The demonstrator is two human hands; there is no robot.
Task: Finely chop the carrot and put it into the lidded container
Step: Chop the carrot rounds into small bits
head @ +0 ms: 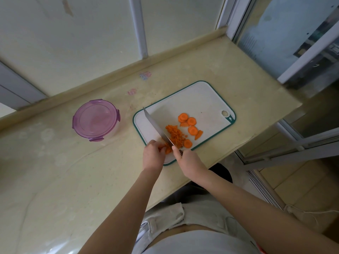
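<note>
Right hand (189,160) tight around knife (157,127); left hand (153,155) curled over carrot pieces (167,149).

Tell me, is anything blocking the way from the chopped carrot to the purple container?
Yes: the purple lid sits on the container, covering its opening. The knife in the right hand also lies between the chopped carrot and it.

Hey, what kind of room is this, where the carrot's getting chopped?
Most likely a home kitchen: a beige stone-look counter runs under glazed panels, a white cutting board holds carrot being chopped with a knife, and a purple-lidded food container sits nearby.
</note>
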